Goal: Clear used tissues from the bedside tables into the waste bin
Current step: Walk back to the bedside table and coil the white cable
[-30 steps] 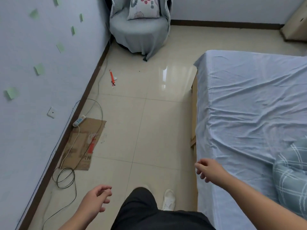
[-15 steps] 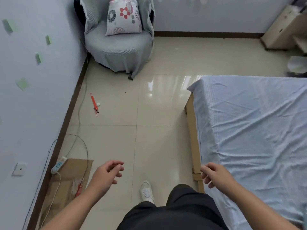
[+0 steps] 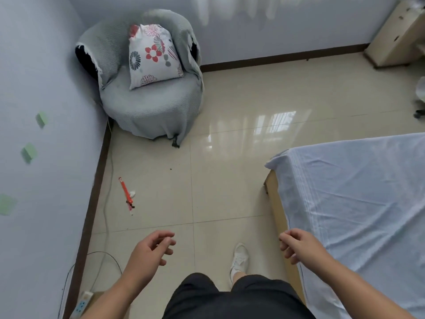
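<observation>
– Beige tiles (image 3: 230,180), glossy, and a person stands on them looking down. What are the hands doing?

– The left hand (image 3: 149,249) hangs out over the floor, fingers loosely curled, nothing in it. The right hand (image 3: 299,246) does the same: a relaxed curl, empty, hovering over the near edge of the bed (image 3: 356,192), right above its wooden frame.

– Any tissue in sight?

– One candidate. A small white crumpled wad (image 3: 132,193) lies on the floor near the left wall, just beside an orange tool (image 3: 126,191). It's too small to call it a tissue for sure, and it's well apart from both hands.

– And a table, a bin?

– A pale cabinet (image 3: 395,31) stands against the wall in the far right corner, but I cannot tell whether it's a bedside table. A pale shape (image 3: 422,97) at the right edge is cut off, so no call there either.

– What about the rest of the room?

– A round armchair (image 3: 149,107) under a grey cover sits in the far left corner, with a flowered cushion (image 3: 153,57) propped against its back. A thin cable (image 3: 108,180) runs along the left skirting towards a power strip (image 3: 82,301) at the bottom edge. There are green paper notes (image 3: 29,153) on the left wall and a white shoe (image 3: 239,256) on the tiles between the hands.
</observation>
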Demonstrator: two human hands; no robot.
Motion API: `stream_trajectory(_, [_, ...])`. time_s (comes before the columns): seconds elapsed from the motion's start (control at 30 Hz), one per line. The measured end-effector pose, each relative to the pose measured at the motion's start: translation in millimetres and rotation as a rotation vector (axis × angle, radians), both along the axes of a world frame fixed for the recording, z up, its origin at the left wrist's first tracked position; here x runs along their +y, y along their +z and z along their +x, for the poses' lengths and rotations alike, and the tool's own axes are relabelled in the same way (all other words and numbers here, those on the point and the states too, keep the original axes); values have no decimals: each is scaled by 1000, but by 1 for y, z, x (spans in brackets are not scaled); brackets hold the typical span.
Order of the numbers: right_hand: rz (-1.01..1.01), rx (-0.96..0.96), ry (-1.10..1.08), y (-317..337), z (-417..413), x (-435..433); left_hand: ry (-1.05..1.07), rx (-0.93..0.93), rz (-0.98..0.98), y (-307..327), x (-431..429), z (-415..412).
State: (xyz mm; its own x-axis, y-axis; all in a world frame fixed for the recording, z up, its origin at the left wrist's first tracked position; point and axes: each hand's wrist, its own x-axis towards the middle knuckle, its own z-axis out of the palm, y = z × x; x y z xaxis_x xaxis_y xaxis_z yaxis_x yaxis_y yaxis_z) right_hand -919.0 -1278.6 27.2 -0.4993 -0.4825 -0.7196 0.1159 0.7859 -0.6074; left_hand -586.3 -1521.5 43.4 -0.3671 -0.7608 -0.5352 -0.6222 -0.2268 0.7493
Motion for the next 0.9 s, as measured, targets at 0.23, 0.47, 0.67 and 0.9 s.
stream_trajectory(0.23, [-156,75,123,46,-98,-188,124,-35,64,-9,-88,-38])
stream_trajectory(0.47, [-224,167,40,50,-187,-323,50,29,54,-28,-250,-151])
stream_trajectory(0.67, [-103,168,-63,49,-240,-337,-158,90,36,6,-379,-295])
stream_trajectory(0.9, [22,108,-311,20,-312,-299,-449,115,14,35,-438,-495])
